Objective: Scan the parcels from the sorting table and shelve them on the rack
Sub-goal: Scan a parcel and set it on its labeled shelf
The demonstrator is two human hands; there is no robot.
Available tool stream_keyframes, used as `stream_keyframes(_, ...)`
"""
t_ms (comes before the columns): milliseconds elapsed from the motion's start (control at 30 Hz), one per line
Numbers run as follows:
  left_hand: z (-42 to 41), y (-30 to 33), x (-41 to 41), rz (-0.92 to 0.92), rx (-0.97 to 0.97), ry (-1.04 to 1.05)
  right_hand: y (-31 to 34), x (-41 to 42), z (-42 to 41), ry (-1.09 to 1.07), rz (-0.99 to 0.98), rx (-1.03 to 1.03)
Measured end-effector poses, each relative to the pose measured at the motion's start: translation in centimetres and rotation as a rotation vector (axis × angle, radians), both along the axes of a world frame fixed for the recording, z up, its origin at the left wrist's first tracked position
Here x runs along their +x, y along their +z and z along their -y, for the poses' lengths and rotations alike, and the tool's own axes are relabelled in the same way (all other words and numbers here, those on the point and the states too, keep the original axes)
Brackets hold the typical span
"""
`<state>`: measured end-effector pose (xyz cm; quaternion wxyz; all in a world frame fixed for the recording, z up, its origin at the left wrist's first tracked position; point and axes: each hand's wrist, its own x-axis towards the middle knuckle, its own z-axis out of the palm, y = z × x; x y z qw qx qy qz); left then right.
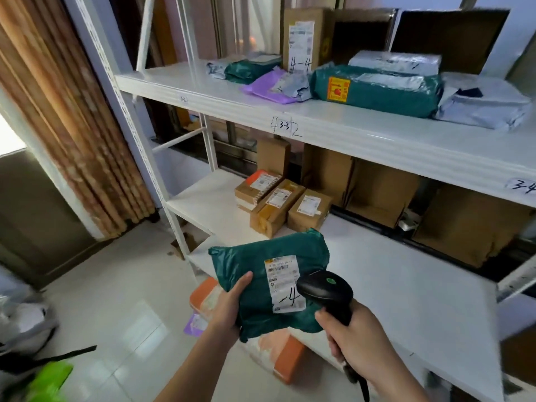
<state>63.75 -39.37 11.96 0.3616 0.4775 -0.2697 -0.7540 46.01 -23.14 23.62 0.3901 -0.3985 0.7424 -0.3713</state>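
My left hand point(229, 307) grips the left edge of a dark green soft parcel point(252, 265), thumb on top. Its white shipping label point(282, 282) faces up, with a handwritten number on it. My right hand point(353, 335) holds a black barcode scanner point(324, 288) by its handle, the head hovering just over the label's right side. Both are held in front of the white rack point(348, 132), above its lower shelf point(406, 285).
The upper shelf carries green, purple and grey soft parcels point(374, 88) and a brown box marked 4-4 point(301, 39). Small cardboard boxes point(278, 201) and open cartons sit on the lower shelf. An orange-and-white parcel point(278, 355) lies on the tiled floor below. Bags lie at far left.
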Motion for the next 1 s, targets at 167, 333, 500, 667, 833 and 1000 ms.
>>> stream_keyframes(167,5.7,-0.8,-4.3,0.002,0.009,-0.075,-0.2,-3.1,4.6,-0.04,-0.011,-0.012)
stream_keyframes(333,10.8,-2.1,-8.0,0.069,-0.008,-0.154,-0.9,-6.2,8.3,-0.093,0.007,-0.005)
stream_keyframes(500,14.4,-3.7,-12.2,0.081,0.037,-0.237,-1.4,-8.5,10.4,-0.172,0.014,0.034)
stream_keyframes(667,17.4,-6.4,-16.3,0.096,0.062,-0.355,-2.4,-9.9,11.8,-0.303,0.037,0.071)
stream_keyframes(833,20.1,-9.8,-19.6,0.173,0.082,-0.466,-3.8,-10.4,13.0,-0.429,0.061,0.091)
stream_keyframes(1000,21.8,-12.7,-22.5,0.224,0.121,-0.545,-5.0,-11.2,13.7,-0.506,0.041,0.134)
